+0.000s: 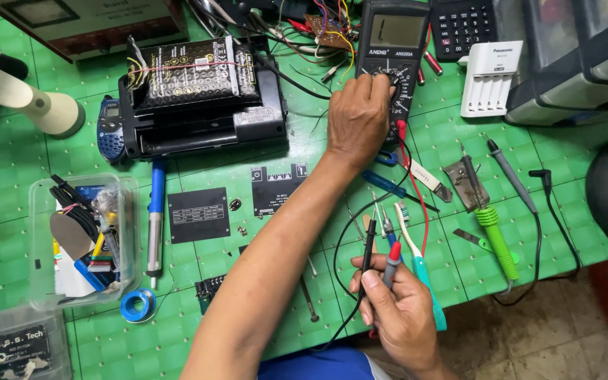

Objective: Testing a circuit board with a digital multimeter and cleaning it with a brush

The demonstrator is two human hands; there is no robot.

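Observation:
My left hand (357, 119) reaches up across the green mat (262, 151), and its fingers rest on the rotary dial of a black digital multimeter (393, 32) at the top centre. My right hand (399, 313), near the bottom edge, grips two test probes together: a black probe (368, 250) and a red probe (393, 260), tips pointing up and away from me. Their red and black leads loop over the mat towards the meter. A teal toothbrush (425, 285) lies beside my right hand.
A black device topped by a mesh-covered power supply (198, 91) sits upper left. Two black boards (198, 214) (276, 186), a blue soldering iron (155, 218), a solder spool (137, 305) and a plastic parts box (82, 239) lie left. A green soldering iron (495, 239), white battery charger (490, 77) and calculator (462, 24) are right.

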